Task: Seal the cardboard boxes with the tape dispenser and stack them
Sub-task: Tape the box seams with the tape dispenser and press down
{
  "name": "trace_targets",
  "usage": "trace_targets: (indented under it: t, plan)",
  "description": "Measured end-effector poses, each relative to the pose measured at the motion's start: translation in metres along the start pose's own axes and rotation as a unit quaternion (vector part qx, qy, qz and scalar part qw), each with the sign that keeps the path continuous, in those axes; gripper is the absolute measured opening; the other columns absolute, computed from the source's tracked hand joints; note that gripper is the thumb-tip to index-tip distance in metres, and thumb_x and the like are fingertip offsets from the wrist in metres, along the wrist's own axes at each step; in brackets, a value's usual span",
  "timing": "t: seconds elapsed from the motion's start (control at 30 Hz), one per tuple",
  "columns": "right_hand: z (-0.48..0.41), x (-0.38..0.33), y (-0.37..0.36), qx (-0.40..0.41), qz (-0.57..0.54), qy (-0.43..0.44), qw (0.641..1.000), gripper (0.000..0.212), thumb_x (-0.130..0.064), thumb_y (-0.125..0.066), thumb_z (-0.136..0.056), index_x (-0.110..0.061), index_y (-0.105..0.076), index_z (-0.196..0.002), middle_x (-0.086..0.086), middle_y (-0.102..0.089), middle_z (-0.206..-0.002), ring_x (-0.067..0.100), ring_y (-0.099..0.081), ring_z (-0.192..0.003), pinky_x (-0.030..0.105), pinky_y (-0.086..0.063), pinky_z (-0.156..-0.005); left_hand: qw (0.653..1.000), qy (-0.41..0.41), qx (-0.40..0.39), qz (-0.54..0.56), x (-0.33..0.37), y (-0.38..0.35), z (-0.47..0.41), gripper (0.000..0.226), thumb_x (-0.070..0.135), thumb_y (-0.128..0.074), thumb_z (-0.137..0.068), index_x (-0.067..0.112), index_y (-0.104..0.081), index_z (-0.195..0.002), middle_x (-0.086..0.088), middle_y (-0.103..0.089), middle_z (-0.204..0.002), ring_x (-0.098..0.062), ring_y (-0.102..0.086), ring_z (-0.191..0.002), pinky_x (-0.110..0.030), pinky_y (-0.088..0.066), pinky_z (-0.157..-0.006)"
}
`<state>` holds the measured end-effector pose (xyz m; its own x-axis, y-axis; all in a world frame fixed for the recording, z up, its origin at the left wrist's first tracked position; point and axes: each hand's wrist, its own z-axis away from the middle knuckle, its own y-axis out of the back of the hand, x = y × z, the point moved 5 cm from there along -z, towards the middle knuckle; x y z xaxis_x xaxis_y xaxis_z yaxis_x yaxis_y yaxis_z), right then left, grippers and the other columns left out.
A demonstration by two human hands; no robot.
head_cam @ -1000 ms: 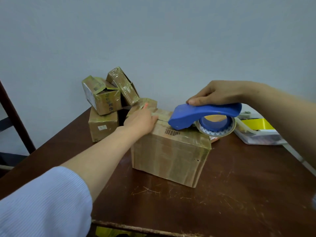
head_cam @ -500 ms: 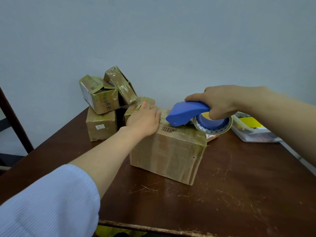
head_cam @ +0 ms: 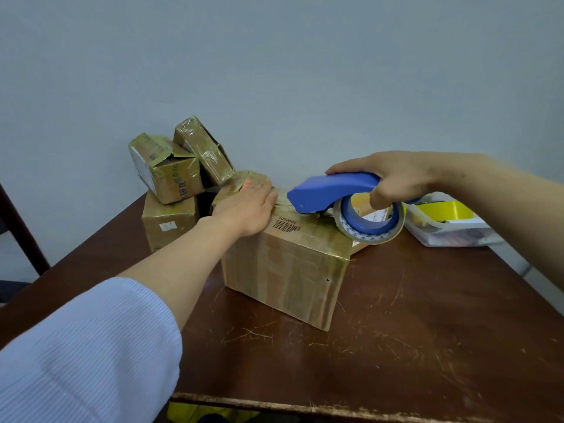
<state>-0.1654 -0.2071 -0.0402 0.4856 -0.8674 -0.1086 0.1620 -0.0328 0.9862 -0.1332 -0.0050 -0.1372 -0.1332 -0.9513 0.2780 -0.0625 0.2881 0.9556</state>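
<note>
five cardboard boxes [head_cam: 287,270], one tape dispenser [head_cam: 329,190], two hands [head_cam: 244,209], one plastic tub [head_cam: 451,236]

Large cardboard box [head_cam: 287,270] sits on dark scratched wooden table [head_cam: 396,346], barcode label on top. Left hand [head_cam: 247,209] lies flat on box top at its far left corner, fingers straight, pale blue sleeve [head_cam: 85,355] on that arm. Right hand [head_cam: 393,178] grips handle of blue tape dispenser [head_cam: 335,190]; its nose touches box top, tape roll [head_cam: 369,221] hangs over the box's right edge. Pile of small taped boxes [head_cam: 180,181] behind left, against grey wall [head_cam: 274,71]. Clear plastic tray [head_cam: 451,230] with yellow tape roll [head_cam: 448,209] at right.
</note>
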Motion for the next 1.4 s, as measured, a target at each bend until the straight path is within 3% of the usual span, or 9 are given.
trace_targets:
  t: [0.23, 0.4, 0.53, 0.7, 0.77, 0.87, 1.03, 1.23, 1.4]
  plan:
    - [0.038, 0.037, -0.004, -0.009, -0.025, -0.044, 0.999, 0.084, -0.018, -0.057, -0.054, -0.051, -0.035, -0.128, -0.013, -0.058, -0.096, -0.008, -0.053, -0.053, 0.012, -0.038, -0.048, 1.000, -0.005, -0.007, -0.013, -0.001, 0.001, -0.002, 0.052, 0.039, -0.014, -0.104, 0.021, -0.011, -0.153, 0.003, -0.009, -0.160, -0.015, -0.004, -0.147, -0.038, -0.012, -0.118]
    - [0.062, 0.060, -0.026, -0.002, -0.051, -0.067, 0.996, 0.087, -0.025, -0.049, -0.051, -0.054, -0.030, -0.130, -0.015, -0.054, -0.113, 0.001, -0.057, -0.079, 0.016, -0.039, -0.062, 0.999, -0.021, -0.031, -0.038, 0.002, -0.002, -0.006, 0.068, 0.056, -0.014, -0.098, 0.017, -0.009, -0.153, 0.001, -0.008, -0.160, -0.017, -0.002, -0.147, -0.040, -0.007, -0.118]
    - [0.059, 0.060, -0.035, 0.019, -0.061, -0.064, 0.996, 0.083, -0.024, -0.056, -0.062, -0.050, -0.031, -0.137, -0.009, -0.050, -0.117, -0.002, -0.049, -0.079, 0.017, -0.034, -0.062, 0.989, 0.011, -0.026, -0.147, 0.010, 0.004, -0.005, 0.071, 0.061, -0.019, -0.095, 0.018, -0.017, -0.152, -0.002, -0.012, -0.160, -0.019, -0.005, -0.147, -0.047, 0.004, -0.116]
    - [0.063, 0.064, -0.039, 0.020, -0.067, -0.072, 0.995, 0.081, -0.026, -0.059, -0.063, -0.058, -0.031, -0.132, -0.007, -0.057, -0.113, 0.012, -0.060, -0.077, 0.031, -0.050, -0.064, 0.996, -0.039, -0.002, -0.085, 0.070, -0.005, -0.006, 0.047, 0.039, -0.027, -0.101, 0.007, -0.048, -0.129, -0.015, -0.045, -0.141, -0.030, -0.042, -0.129, -0.040, -0.033, -0.106]
    - [0.065, 0.066, -0.042, 0.027, -0.074, -0.075, 0.994, 0.083, -0.034, -0.053, -0.056, -0.063, -0.028, -0.129, -0.004, -0.059, -0.111, 0.021, -0.064, -0.079, 0.039, -0.056, -0.069, 0.996, -0.042, -0.056, -0.061, 0.087, -0.024, -0.003, 0.059, 0.044, -0.020, -0.101, 0.006, -0.031, -0.145, -0.013, -0.028, -0.153, -0.027, -0.026, -0.141, -0.040, -0.022, -0.114]
    - [0.066, 0.067, -0.050, 0.034, -0.113, -0.058, 0.991, 0.083, -0.039, -0.053, -0.058, -0.055, -0.028, -0.136, -0.006, -0.055, -0.121, 0.018, -0.059, -0.097, 0.024, -0.047, -0.075, 0.993, -0.055, -0.074, -0.070, 0.086, -0.034, -0.005, 0.065, 0.048, -0.014, -0.099, 0.011, -0.009, -0.152, -0.007, -0.008, -0.160, -0.022, -0.006, -0.147, -0.041, -0.007, -0.119]
    - [0.073, 0.070, -0.067, 0.046, -0.236, -0.031, 0.970, 0.087, -0.041, -0.058, -0.050, -0.059, -0.035, -0.131, -0.023, -0.042, -0.132, 0.007, -0.046, -0.117, 0.015, -0.037, -0.081, 0.993, -0.030, -0.094, -0.059, 0.089, -0.030, -0.003, 0.069, 0.052, -0.017, -0.098, 0.012, -0.008, -0.153, -0.008, -0.005, -0.160, -0.023, -0.003, -0.147, -0.041, -0.006, -0.119]
    - [0.079, 0.068, -0.096, 0.110, -0.336, 0.006, 0.936, 0.085, -0.023, -0.063, -0.059, -0.052, -0.037, -0.135, -0.023, -0.052, -0.114, -0.003, -0.060, -0.084, 0.007, -0.045, -0.068, 0.994, 0.008, -0.068, -0.083, 0.100, -0.032, -0.003, 0.064, 0.036, -0.027, -0.097, 0.004, -0.012, -0.151, -0.015, -0.008, -0.159, -0.028, -0.007, -0.146, -0.040, -0.008, -0.119]
    - [0.080, 0.063, -0.110, 0.113, -0.352, 0.017, 0.929, 0.095, -0.048, -0.077, -0.053, -0.059, -0.030, -0.134, -0.037, -0.039, -0.131, -0.014, -0.048, -0.111, 0.009, -0.045, -0.082, 0.994, -0.016, -0.076, -0.070, 0.095, -0.034, -0.003, 0.065, 0.037, -0.026, -0.097, 0.006, -0.009, -0.151, -0.013, -0.006, -0.159, -0.026, -0.003, -0.147, -0.040, -0.007, -0.119]
